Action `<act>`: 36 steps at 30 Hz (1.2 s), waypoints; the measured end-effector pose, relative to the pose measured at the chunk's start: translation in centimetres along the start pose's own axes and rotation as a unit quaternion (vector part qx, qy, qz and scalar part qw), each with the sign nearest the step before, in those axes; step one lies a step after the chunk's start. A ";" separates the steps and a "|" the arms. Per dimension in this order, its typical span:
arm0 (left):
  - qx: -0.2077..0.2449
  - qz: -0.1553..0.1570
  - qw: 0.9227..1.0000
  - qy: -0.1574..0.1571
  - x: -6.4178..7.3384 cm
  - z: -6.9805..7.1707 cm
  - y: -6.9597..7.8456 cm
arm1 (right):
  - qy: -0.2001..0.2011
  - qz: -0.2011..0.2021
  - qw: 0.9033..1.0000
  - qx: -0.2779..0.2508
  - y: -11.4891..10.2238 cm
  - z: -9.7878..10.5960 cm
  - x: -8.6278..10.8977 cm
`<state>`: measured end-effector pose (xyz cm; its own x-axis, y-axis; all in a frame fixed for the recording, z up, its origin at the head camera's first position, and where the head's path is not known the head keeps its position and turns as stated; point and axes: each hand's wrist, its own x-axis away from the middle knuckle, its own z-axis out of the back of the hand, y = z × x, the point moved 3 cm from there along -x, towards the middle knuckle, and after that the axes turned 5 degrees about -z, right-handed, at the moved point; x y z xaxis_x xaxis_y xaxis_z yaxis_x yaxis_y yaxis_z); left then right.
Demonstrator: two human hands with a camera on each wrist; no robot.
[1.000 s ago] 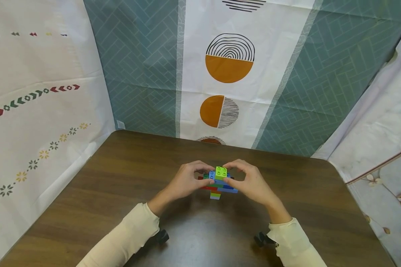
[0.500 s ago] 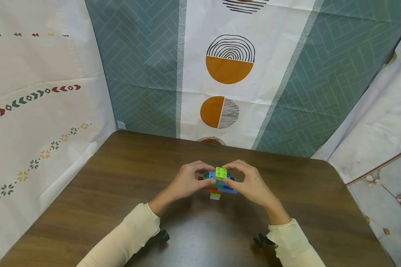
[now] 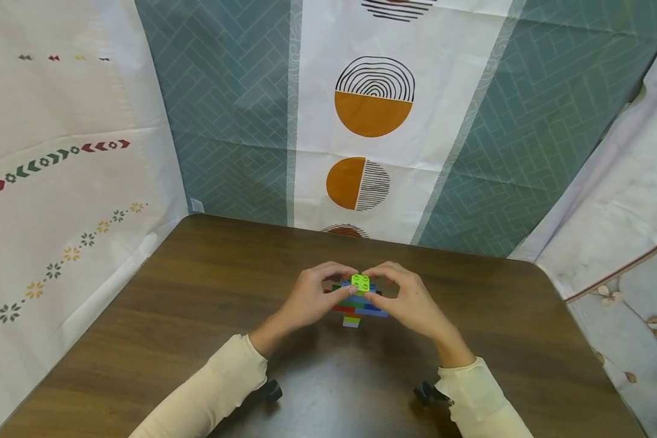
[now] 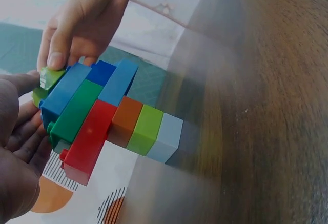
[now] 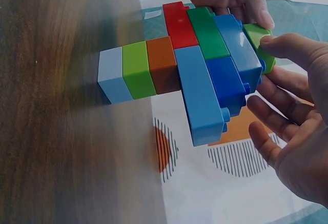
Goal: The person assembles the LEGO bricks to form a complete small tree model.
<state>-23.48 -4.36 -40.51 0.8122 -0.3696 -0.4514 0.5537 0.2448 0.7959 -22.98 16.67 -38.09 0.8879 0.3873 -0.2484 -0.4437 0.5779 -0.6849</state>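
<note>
A tower of toy building bricks stands on the table. Its narrow stem has a pale blue brick (image 4: 166, 138) at the base, a lime brick (image 4: 145, 131) and a brown brick (image 4: 126, 121). Wider red (image 4: 88, 139), green (image 4: 77, 112) and blue bricks (image 5: 201, 93) spread out above. On top is a small square lime brick (image 3: 360, 281). My left hand (image 3: 313, 297) pinches this top brick from the left, thumb at its near side. My right hand (image 3: 412, 298) pinches it from the right, its other fingers loosely bent beside the studs.
The brown wooden table (image 3: 230, 267) extends around the tower. A patterned cloth (image 3: 235, 121) hangs behind, with white cloths (image 3: 71, 213) at the left and right sides. Black wrist straps (image 3: 428, 394) show below the cream sleeves (image 3: 482, 389).
My left hand has shifted slightly right, its thumb and fingers going from the blue brick beside it to the top lime brick. My right hand keeps nearly the same place.
</note>
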 end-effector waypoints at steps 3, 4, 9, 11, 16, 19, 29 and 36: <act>0.000 0.002 1.000 -0.001 0.0 0.1 0.0 | 0.001 -0.001 1.000 0.003 0.0 0.0 0.0; 0.000 0.002 1.000 -0.001 0.0 0.1 0.0 | 0.002 -0.001 1.000 0.005 0.0 0.0 0.0; -0.003 0.005 1.000 -0.005 -0.1 0.1 0.0 | 0.004 -0.002 1.000 0.004 0.0 0.1 0.0; -0.003 0.007 1.000 -0.005 -0.1 0.1 0.0 | 0.003 -0.001 1.000 0.002 0.0 0.1 0.0; -0.005 0.002 1.000 -0.001 -0.2 0.0 0.0 | 0.004 -0.003 1.000 -0.004 0.1 0.0 -0.1; -0.009 -0.002 1.000 0.003 -0.2 0.0 0.0 | 0.004 -0.007 1.000 -0.003 0.1 0.0 -0.2; -0.028 -0.011 1.000 0.010 0.1 0.0 -0.2 | 0.013 -0.012 1.000 -0.003 0.0 -0.3 -0.2; -0.061 -0.023 0.997 0.028 0.4 -0.3 -0.2 | 0.032 -0.021 0.999 -0.005 0.6 -0.8 0.2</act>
<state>-23.20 -4.34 -40.98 0.7922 -0.3341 -0.5108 0.6065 0.3373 0.7200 -22.97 16.54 -39.14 0.9121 0.3152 -0.2621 -0.4043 0.5854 -0.7027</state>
